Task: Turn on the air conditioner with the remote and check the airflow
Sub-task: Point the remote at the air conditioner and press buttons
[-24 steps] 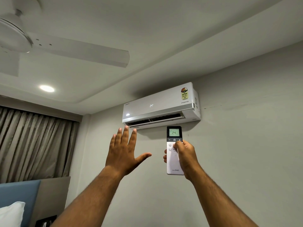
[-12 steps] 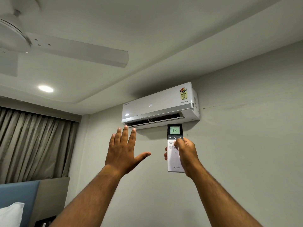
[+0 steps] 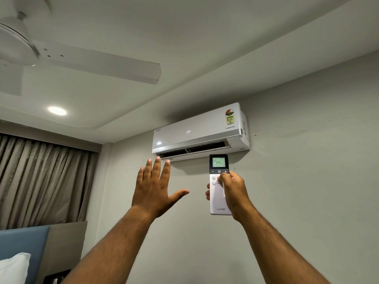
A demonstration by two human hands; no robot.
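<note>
A white wall-mounted air conditioner (image 3: 196, 130) hangs high on the grey wall, its front panel showing 24 and its lower louvre open. My right hand (image 3: 233, 191) grips a white remote (image 3: 218, 199) upright just below the unit, thumb resting on the buttons under the lit screen that reads 24. My left hand (image 3: 155, 187) is raised with fingers spread, palm facing the unit, fingertips just under the left end of the louvre. It holds nothing.
A white ceiling fan (image 3: 61, 58) is overhead at the upper left, beside a lit round ceiling light (image 3: 57, 110). Brown curtains (image 3: 41, 181) cover the left wall. A blue headboard (image 3: 22, 251) and white pillow (image 3: 12, 267) sit at the lower left.
My right hand has lifted the remote slightly, closer to the unit's underside. My left hand stays raised and spread in nearly the same place.
</note>
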